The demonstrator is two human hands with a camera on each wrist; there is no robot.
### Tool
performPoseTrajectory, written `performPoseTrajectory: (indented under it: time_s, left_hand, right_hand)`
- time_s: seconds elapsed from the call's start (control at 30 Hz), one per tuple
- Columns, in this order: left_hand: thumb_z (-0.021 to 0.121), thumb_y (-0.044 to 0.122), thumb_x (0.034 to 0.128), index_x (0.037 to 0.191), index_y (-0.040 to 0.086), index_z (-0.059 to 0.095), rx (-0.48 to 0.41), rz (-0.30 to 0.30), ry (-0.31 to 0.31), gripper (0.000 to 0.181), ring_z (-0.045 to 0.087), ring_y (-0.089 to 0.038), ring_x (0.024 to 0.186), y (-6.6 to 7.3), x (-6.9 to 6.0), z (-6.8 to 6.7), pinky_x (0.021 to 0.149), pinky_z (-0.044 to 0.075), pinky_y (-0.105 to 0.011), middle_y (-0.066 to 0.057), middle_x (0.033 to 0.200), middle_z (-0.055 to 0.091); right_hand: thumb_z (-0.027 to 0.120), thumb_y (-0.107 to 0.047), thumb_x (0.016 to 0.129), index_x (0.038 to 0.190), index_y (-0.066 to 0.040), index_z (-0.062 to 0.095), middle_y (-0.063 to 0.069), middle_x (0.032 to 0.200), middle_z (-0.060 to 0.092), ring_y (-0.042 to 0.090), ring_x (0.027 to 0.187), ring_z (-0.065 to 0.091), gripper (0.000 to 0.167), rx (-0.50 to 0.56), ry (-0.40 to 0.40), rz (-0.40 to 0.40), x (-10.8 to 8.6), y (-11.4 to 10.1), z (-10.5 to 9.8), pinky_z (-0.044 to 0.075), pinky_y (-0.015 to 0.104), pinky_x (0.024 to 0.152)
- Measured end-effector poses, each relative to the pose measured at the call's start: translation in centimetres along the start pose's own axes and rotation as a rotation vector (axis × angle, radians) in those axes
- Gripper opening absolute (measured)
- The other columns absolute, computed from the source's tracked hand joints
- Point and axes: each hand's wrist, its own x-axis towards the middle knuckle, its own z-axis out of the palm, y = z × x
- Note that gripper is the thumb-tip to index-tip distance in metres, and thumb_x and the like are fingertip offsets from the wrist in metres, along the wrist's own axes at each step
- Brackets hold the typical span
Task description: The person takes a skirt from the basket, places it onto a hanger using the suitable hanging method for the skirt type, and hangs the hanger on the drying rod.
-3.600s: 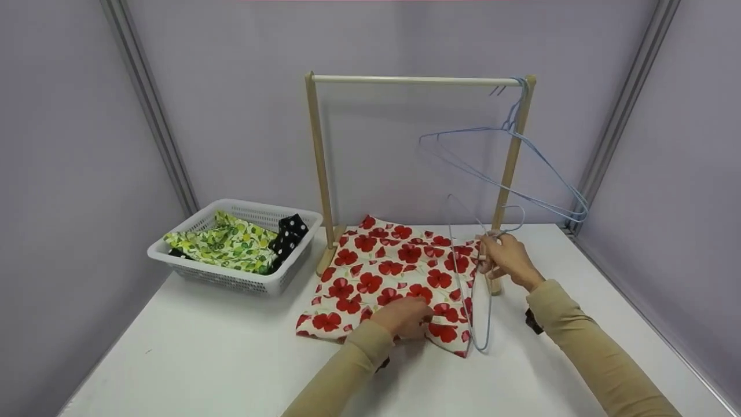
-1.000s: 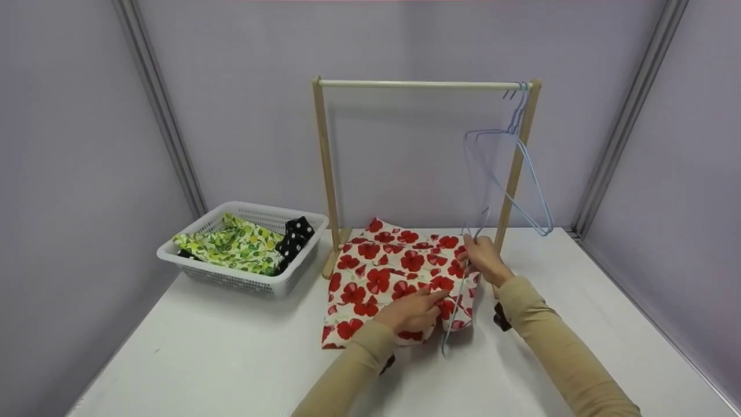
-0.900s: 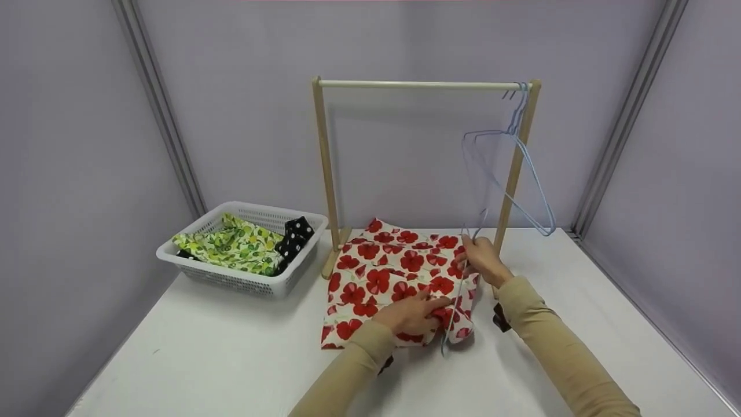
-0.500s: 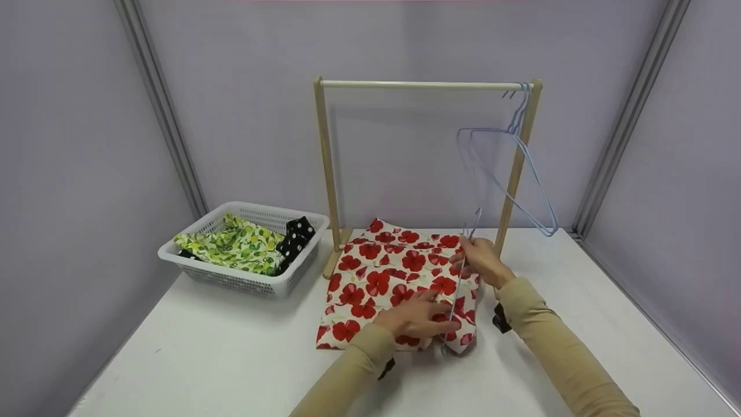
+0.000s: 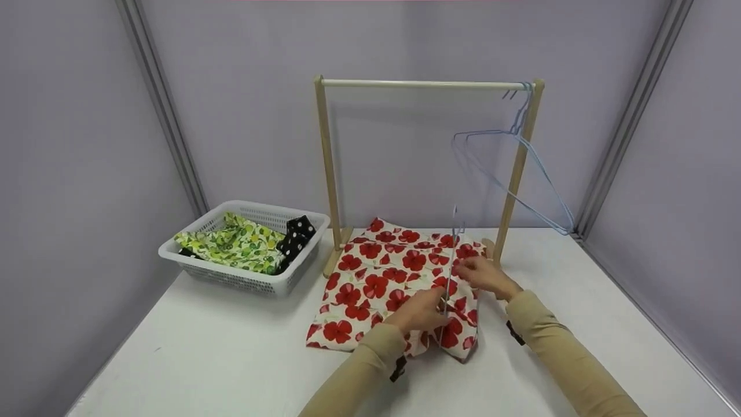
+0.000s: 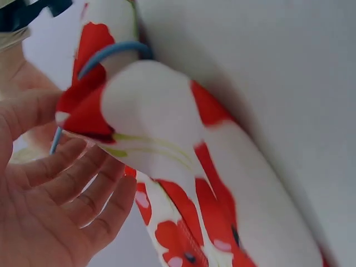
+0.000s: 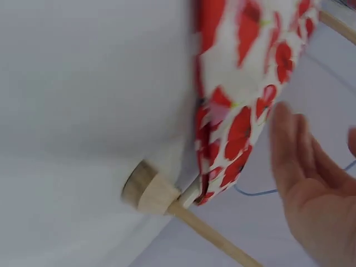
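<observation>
A white cloth with red flowers (image 5: 376,284) lies on the table, its right part raised around a thin blue hanger (image 5: 450,266). My left hand (image 5: 419,311) pinches the cloth's near edge beside the wire; in the left wrist view the thumb and fingers of this hand (image 6: 55,189) meet at a fold of cloth (image 6: 150,111), and the blue wire (image 6: 114,49) curves past it. The right hand (image 5: 486,277) is just right of the hanger, over the cloth's right side. In the right wrist view its fingers are extended and hold nothing (image 7: 311,183).
A wooden rack with a white bar (image 5: 417,84) stands behind the cloth. Blue hangers (image 5: 541,165) hang at its right end. At the left, a white basket (image 5: 231,275) contains a green-and-yellow patterned cloth (image 5: 237,246) and a black cloth with white dots (image 5: 296,237).
My right hand has let go of the hanger and drawn slightly right. The held hanger stands more upright, its hook farther left. The left fingers have closed on the cloth edge; the racked hangers have swung.
</observation>
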Motion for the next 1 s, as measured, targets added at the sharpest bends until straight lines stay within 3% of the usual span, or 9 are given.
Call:
performPoseTrajectory:
  time_s: [0.1,0.2,0.3,0.4,0.53,0.67,0.87,0.93,1.0]
  left_hand:
    - [0.072,0.012,0.0874,0.135,0.016,0.051,-0.111,0.013,0.011,0.052,0.064,-0.016,0.098,0.0,0.1,0.0,0.085,0.055,-0.035,-0.001,0.106,0.065]
    - [0.07,0.004,0.0857,0.144,0.015,0.042,-0.221,0.039,0.037,0.066,0.062,-0.014,0.087,0.0,0.4,0.0,0.076,0.054,-0.031,0.0,0.097,0.064]
    - [0.067,0.001,0.0863,0.152,0.014,0.031,-0.327,0.067,0.081,0.076,0.061,-0.014,0.076,-0.1,0.8,-0.1,0.066,0.051,-0.027,-0.001,0.088,0.063]
    - [0.062,0.003,0.0908,0.152,0.015,0.032,-0.384,0.086,0.126,0.069,0.06,-0.016,0.066,-0.3,1.0,-0.4,0.059,0.05,-0.028,-0.004,0.079,0.063]
    - [0.055,0.006,0.0972,0.151,0.015,0.034,-0.423,0.096,0.124,0.059,0.065,-0.023,0.058,-0.8,0.9,-0.8,0.057,0.055,-0.037,-0.01,0.074,0.065]
    - [0.052,0.003,0.0966,0.152,0.011,0.029,-0.398,0.04,0.102,0.06,0.07,-0.03,0.071,-1.4,0.4,-1.6,0.066,0.059,-0.042,-0.02,0.092,0.069]
    - [0.056,0.0,0.0938,0.147,0.01,0.031,-0.388,-0.13,0.094,0.06,0.07,-0.028,0.072,-2.5,-0.3,-3.4,0.069,0.059,-0.043,-0.021,0.105,0.065]
    - [0.057,0.001,0.0935,0.141,0.01,0.035,-0.411,-0.137,0.073,0.053,0.069,-0.028,0.064,-2.8,-0.3,-3.7,0.067,0.059,-0.044,-0.019,0.097,0.065]
    - [0.058,0.0,0.0925,0.137,0.011,0.038,-0.427,-0.097,0.062,0.05,0.069,-0.026,0.065,-2.9,-0.3,-3.8,0.066,0.06,-0.042,-0.018,0.097,0.064]
  right_hand:
    - [0.055,-0.024,0.099,0.109,0.004,0.065,0.015,0.098,0.066,0.022,0.084,0.059,0.032,-0.263,-0.111,-0.057,-0.5,0.6,0.7,0.051,0.038,0.075]
    - [0.058,-0.027,0.097,0.109,0.005,0.064,0.01,0.09,0.064,0.019,0.078,0.056,0.034,-0.369,-0.214,-0.139,-0.8,0.8,1.3,0.047,0.037,0.072]
    - [0.06,-0.03,0.097,0.12,0.006,0.059,0.007,0.091,0.061,0.018,0.079,0.055,0.042,-0.403,-0.265,-0.16,-1.0,1.0,1.7,0.046,0.037,0.074]
    - [0.061,-0.03,0.097,0.131,0.007,0.051,0.01,0.101,0.059,0.019,0.087,0.055,0.051,-0.429,-0.307,-0.129,-1.0,0.9,1.9,0.048,0.04,0.084]
    - [0.061,-0.033,0.097,0.143,0.008,0.038,0.022,0.133,0.051,0.03,0.115,0.052,0.066,-0.45,-0.34,-0.082,-1.0,0.8,1.9,0.041,0.052,0.105]
    - [0.062,-0.05,0.093,0.154,0.0,0.022,0.025,0.155,0.03,0.04,0.143,0.031,0.089,-0.446,-0.336,0.006,-1.2,1.0,1.9,0.025,0.058,0.116]
    - [0.064,-0.066,0.083,0.158,-0.016,0.015,0.028,0.16,0.014,0.045,0.148,0.014,0.103,-0.483,-0.32,0.079,-1.3,0.6,2.2,0.018,0.064,0.116]
    - [0.066,-0.065,0.082,0.159,-0.018,0.014,0.028,0.16,0.013,0.045,0.148,0.013,0.104,-0.483,-0.314,0.092,-1.4,0.4,2.4,0.018,0.064,0.116]
    - [0.066,-0.065,0.081,0.158,-0.017,0.015,0.028,0.161,0.012,0.046,0.148,0.013,0.104,-0.487,-0.309,0.104,-1.4,0.3,2.6,0.019,0.065,0.115]
